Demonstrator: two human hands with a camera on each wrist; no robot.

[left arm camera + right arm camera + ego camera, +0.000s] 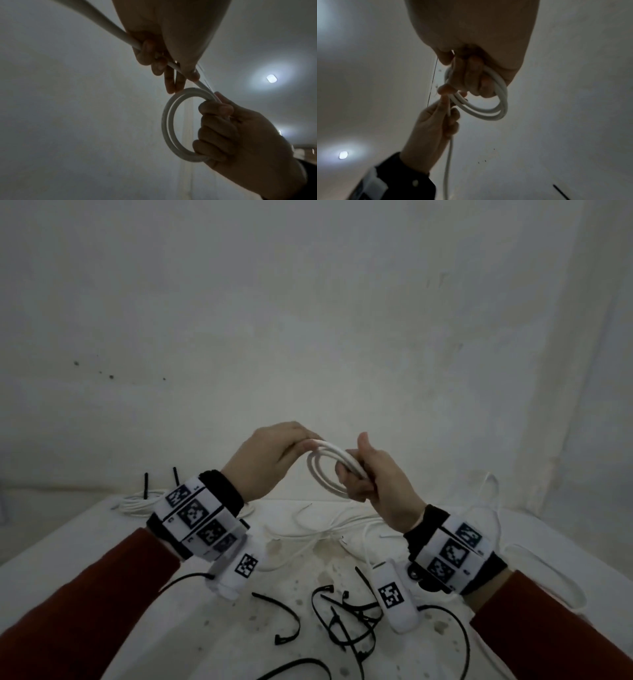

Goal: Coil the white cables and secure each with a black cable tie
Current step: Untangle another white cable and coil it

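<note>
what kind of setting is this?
Probably a makeshift indoor recording setup: a white cloth-covered table against a bare white wall, strewn with black plastic cable ties and loose white cables.

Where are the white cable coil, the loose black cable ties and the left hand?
white cable coil (165, 125): left wrist view, left arc of the loops.
black cable ties (346, 623): head view, middle of the tangled pile.
left hand (270, 457): head view, back of the hand.

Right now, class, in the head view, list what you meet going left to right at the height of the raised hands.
left hand → coiled white cable held between the hands → right hand. Below them, black cable ties lie loose on the table.
</note>
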